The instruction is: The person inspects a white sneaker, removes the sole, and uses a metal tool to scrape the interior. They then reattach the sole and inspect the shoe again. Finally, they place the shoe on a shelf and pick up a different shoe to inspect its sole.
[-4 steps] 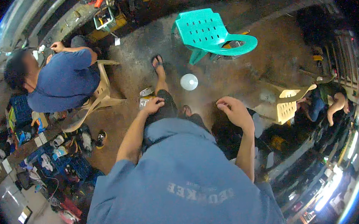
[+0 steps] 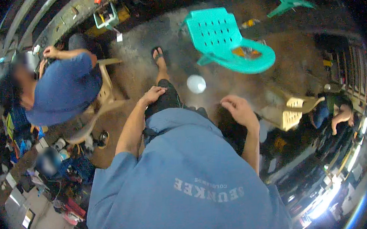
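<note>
Blue cloth, largest in view: shirt of the wearer, spanning lower centre. Next in size: co-worker in dark blue, seated at left on a beige chair; green chair, upper right of centre; pale yellow chair, farther right. Smaller: dark shorts, with left grip on or just over the left thigh, fingers curled, spread not judgeable, no held item visible. Right grip raised beside the body, loosely half curled, holding nothing. Smallest: white round object, kind unclear, apparently on the floor, ahead of and between both grips, touching neither. No long axis discernible; nearer hand impossible to determine.
</note>
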Demonstrator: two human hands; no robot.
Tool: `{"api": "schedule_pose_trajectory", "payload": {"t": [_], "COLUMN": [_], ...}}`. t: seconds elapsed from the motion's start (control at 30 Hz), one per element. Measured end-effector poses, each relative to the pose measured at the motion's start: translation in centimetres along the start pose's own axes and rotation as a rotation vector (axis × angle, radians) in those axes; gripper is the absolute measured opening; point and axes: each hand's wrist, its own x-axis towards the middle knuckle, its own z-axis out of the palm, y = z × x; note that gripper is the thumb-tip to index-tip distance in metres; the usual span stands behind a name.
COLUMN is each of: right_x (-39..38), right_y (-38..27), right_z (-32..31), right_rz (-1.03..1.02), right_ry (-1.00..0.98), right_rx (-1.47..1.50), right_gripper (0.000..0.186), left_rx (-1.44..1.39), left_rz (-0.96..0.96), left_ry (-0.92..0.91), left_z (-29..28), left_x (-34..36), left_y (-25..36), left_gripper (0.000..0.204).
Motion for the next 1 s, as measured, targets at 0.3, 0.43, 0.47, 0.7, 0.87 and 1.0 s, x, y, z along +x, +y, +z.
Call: {"api": "schedule_pose_trajectory", "payload": {"t": [0.3, 0.43, 0.47, 0.7, 0.87, 1.0], "right_x": [22.3, 30.7, 32.5, 40.2, 45.2, 50.8], "right_y": [-10.4, -14.7, -16.2, -24.1, -26.2, -28.2], "right_z": [-0.5, -1.6, -2.0, -9.9, -19.0, -24.7], "right_rz": [-0.064, -0.364, -0.293, -0.237, -0.318, -0.314], "right_ry": [-0.456, -0.381, -0.338, -0.196, -0.213, -0.299], "right_rx": [0.070, -0.127, -0.154, -0.258, -0.499, -0.567], "right_gripper": [0.042, 0.043, 0.039, 0.029, 0.029, 0.031], "left_rx": [0.256, 0.047, 0.040, 0.013, -0.346, -1.000], "left_rz": [0.354, -0.014, -0.093, -0.187, -0.139, -0.331], "left_ry": [-0.257, 0.104, 0.144, -0.113, 0.505, 0.818], "left_z": [-23.6, -27.0, -28.1, -33.6, -37.5, -34.1], "left_x": [-1.3, -0.9, -0.1, 6.2, 10.7, 13.3], "left_y": [19.4, 24.9, 25.1, 23.1, 16.1, 6.8], "left_gripper": [0.036, 0.031, 0.032, 0.038, 0.037, 0.031]}}
